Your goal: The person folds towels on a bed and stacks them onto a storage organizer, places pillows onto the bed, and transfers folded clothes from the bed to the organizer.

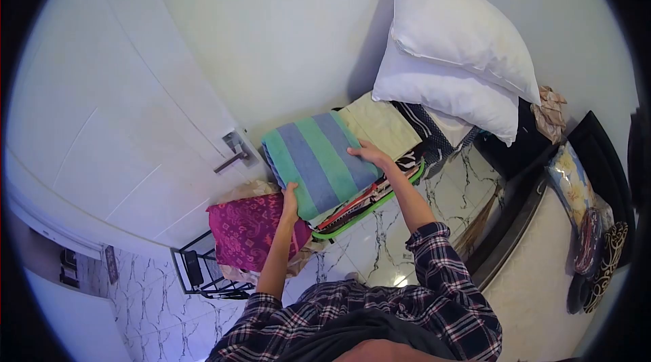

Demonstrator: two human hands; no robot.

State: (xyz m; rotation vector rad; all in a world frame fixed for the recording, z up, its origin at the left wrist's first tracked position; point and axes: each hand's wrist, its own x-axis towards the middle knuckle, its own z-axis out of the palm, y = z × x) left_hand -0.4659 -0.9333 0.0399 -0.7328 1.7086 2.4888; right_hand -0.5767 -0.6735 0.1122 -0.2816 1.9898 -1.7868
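Observation:
A folded towel [319, 158] with green and blue stripes lies on top of a stack of folded cloths in the middle of the head view. My left hand [290, 203] grips its near left edge, thumb on top and fingers hidden beneath. At the right edge, my right hand [370, 152] holds it with the thumb on top. Under the towel, several folded cloths [356, 206] show their edges above a green rim [366, 214]. A cream folded cloth [380, 125] lies beside the towel, and a magenta patterned cloth [247, 230] is left of my left hand.
Two white pillows [461, 30] are piled against the wall at the back. A white door [115, 104] with a metal handle [232, 158] stands left. A black metal rack [196, 270] is under the magenta cloth. At right is a mattress [525, 287] with wrapped textiles [573, 179].

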